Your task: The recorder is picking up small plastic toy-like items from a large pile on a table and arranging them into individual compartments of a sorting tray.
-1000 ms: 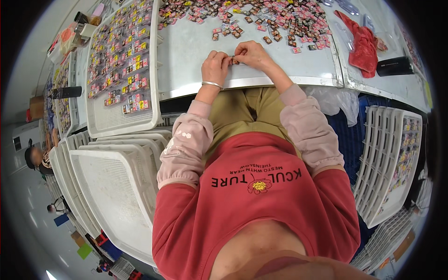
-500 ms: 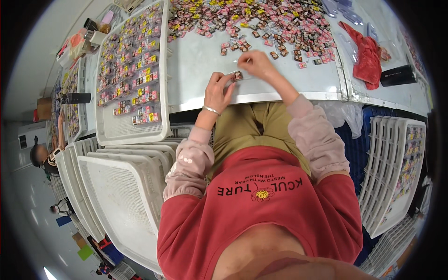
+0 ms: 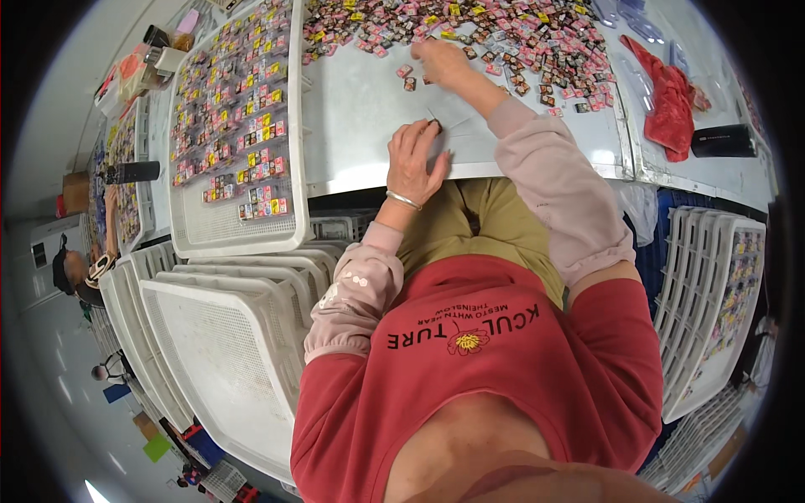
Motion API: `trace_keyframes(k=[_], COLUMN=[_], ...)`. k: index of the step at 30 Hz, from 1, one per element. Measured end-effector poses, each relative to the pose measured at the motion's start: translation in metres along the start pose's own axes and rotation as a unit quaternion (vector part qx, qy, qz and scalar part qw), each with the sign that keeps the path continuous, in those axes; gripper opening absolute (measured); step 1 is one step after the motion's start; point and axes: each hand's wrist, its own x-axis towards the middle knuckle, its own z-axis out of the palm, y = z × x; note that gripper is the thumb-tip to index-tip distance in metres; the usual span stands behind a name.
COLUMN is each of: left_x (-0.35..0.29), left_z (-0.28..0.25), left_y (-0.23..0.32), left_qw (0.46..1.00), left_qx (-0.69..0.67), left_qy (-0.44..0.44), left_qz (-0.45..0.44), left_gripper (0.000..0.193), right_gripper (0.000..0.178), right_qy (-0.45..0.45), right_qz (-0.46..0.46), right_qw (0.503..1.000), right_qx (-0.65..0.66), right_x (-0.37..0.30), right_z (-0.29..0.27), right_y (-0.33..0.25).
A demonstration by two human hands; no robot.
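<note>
Near the table's front edge, my left hand (image 3: 411,163) has its fingers bent together over a small clear plastic case (image 3: 438,126) with a dark tile in it. Most of that case is covered by the fingers. Farther out, my right hand (image 3: 444,64) reaches to the near edge of a heap of small printed tiles (image 3: 503,42) in pink, black and yellow. Its fingers are curled and drawn together; what lies between the tips is too small to make out. Two loose tiles (image 3: 408,84) lie just below it.
At the left stands a white perforated tray (image 3: 298,168) with rows of filled clear cases (image 3: 231,109). Stacked white trays (image 3: 218,335) are below it, and more trays (image 3: 713,310) stand at right. A red cloth (image 3: 671,117) and a black box (image 3: 725,141) lie on the right.
My right hand has moved away from the left one, out to the heap of tiles. The left hand has shifted slightly right and now covers more of the case.
</note>
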Motion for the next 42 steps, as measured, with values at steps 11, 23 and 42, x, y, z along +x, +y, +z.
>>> trace_keyframes(k=[11,23,42], left_x=[0.001,0.001,0.0], left_z=[0.004,0.004,0.008], left_y=[0.003,0.005,0.001], left_qw=[0.997,0.997,0.999], left_qx=[0.04,0.044,0.021], left_qy=[-0.051,-0.059,-0.003], left_qz=[0.028,0.023,-0.029], left_gripper=[0.04,0.04,0.04], right_gripper=[0.008,0.005,0.027], right_qy=[0.074,0.073,0.015], right_qz=[-0.015,-0.006,0.059], right_qw=[0.98,0.971,0.976], right_qx=[0.182,0.229,0.209], right_x=[-0.103,-0.127,0.012], right_z=[-0.01,-0.021,-0.024], right_y=[-0.008,-0.009,0.072])
